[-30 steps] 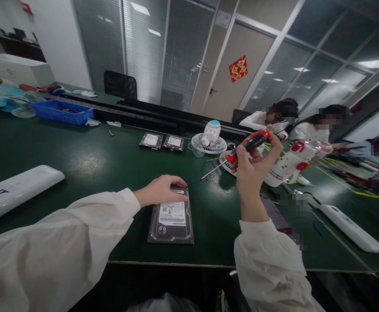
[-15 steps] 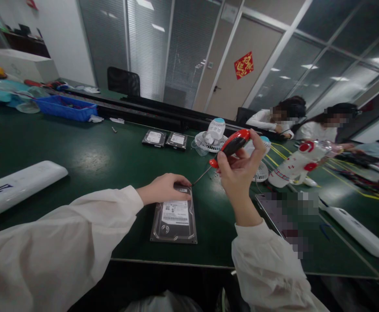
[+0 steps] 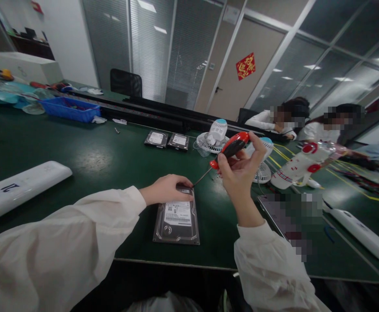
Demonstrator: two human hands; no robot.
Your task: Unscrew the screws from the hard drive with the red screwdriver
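A hard drive [image 3: 177, 220] lies label up on the green table [image 3: 92, 160] near its front edge. My left hand [image 3: 166, 189] rests on the drive's far end, fingers curled over its top edge. My right hand [image 3: 241, 171] is raised to the right of the drive and grips a screwdriver [image 3: 228, 150] with a red and black handle. The shaft slants down to the left, its tip at the drive's far right corner, close to my left fingers.
Two more hard drives [image 3: 167, 140] lie farther back. Small white fans [image 3: 212, 136], a white and red toy robot [image 3: 298, 165], long white casings [image 3: 17, 187] at left and right, and a blue bin [image 3: 69, 109] sit around. Other people work at the far right.
My right hand has carried the screwdriver leftward and lower, bringing its tip from over the table to the drive's far right corner. My left hand has stayed on the drive.
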